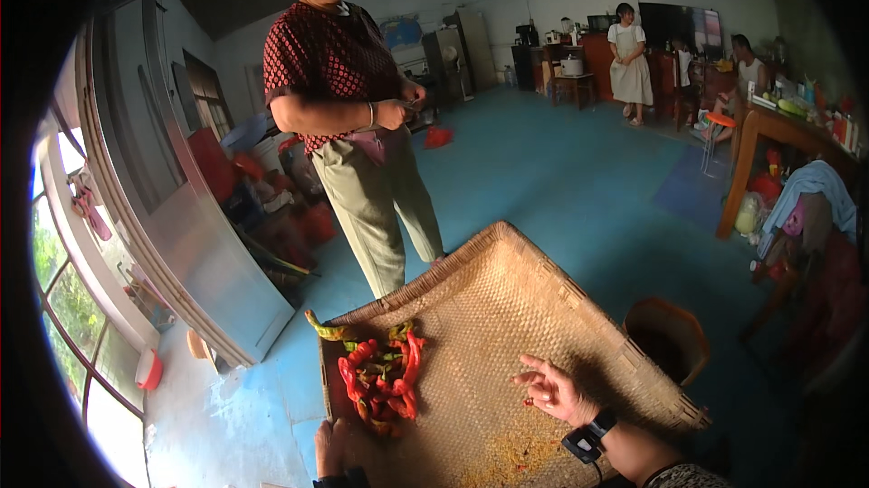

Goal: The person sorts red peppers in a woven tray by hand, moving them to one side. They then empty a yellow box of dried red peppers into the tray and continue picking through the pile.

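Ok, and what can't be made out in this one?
All in the head view:
Woven tray: near side, cut off by the lower edge.
Left hand: finger contact with the tray, hidden by the hand itself.
Peppers: lower ones, covered by those on top.
Yellow bits: too small to identify.

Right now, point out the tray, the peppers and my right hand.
Tray (498, 316), head view: bare woven surface.
Peppers (398, 387), head view: middle of the pile.
Right hand (556, 394), head view: its middle.
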A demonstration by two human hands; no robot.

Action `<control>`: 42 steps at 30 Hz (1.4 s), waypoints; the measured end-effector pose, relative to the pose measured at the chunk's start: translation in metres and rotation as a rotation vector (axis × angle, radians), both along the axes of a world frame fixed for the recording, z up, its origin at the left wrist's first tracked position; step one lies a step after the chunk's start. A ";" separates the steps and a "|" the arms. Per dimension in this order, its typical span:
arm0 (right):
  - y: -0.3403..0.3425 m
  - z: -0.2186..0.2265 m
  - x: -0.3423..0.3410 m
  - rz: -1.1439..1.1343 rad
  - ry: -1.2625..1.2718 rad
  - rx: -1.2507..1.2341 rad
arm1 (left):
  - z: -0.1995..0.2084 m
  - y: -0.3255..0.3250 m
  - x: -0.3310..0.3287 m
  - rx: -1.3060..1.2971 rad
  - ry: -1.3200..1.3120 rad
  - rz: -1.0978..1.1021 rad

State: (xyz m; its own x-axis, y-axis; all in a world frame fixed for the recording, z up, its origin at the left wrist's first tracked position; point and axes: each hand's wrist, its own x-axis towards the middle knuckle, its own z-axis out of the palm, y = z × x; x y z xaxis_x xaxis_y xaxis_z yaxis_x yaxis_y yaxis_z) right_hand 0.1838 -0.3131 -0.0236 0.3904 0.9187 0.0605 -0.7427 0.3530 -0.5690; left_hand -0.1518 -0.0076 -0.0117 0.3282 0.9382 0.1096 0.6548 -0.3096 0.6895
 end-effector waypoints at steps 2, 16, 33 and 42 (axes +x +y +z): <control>-0.002 0.003 -0.001 0.001 0.004 -0.030 | -0.006 0.005 0.001 0.025 0.011 -0.001; -0.003 0.006 -0.003 -0.017 0.027 -0.012 | 0.009 -0.003 0.006 -0.133 -0.098 -0.009; -0.003 0.004 -0.003 -0.023 0.005 -0.013 | 0.015 -0.012 0.008 -0.018 0.026 -0.018; -0.009 0.003 -0.002 -0.063 -0.007 -0.042 | 0.019 -0.019 0.015 0.004 0.016 0.017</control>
